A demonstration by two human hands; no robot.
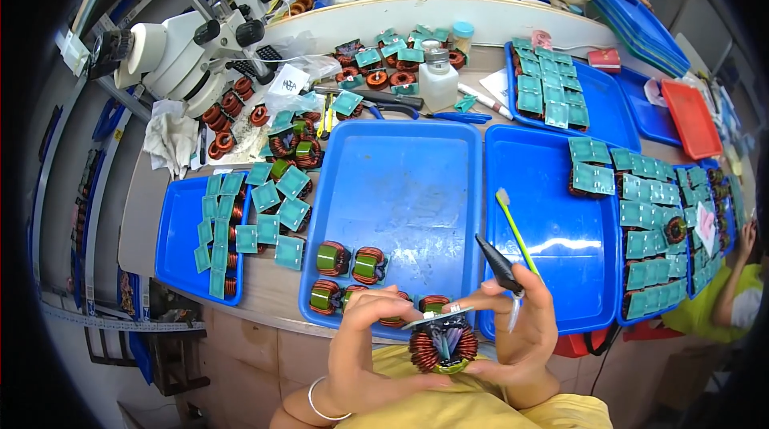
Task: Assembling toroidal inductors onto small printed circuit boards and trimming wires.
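Observation:
In front of my body, both hands hold a copper-wound toroidal coil fixed to a small green board, tilted so the board's edge is uppermost. My left hand grips its left side, index finger at the board and thumb below. My right hand steadies the right side, thumb under the coil. A black tapered tool with a clear end also sits in my right hand, pointing up and left. Just beyond, several coils, including one with a green band, stand in the near end of the middle blue tray.
A toothbrush with a yellow-green handle lies in the right blue tray. Board-topped coils fill a left tray and several right-hand stacks. A microscope, white bottle and blue-handled pliers are farther back. Other people sit nearby.

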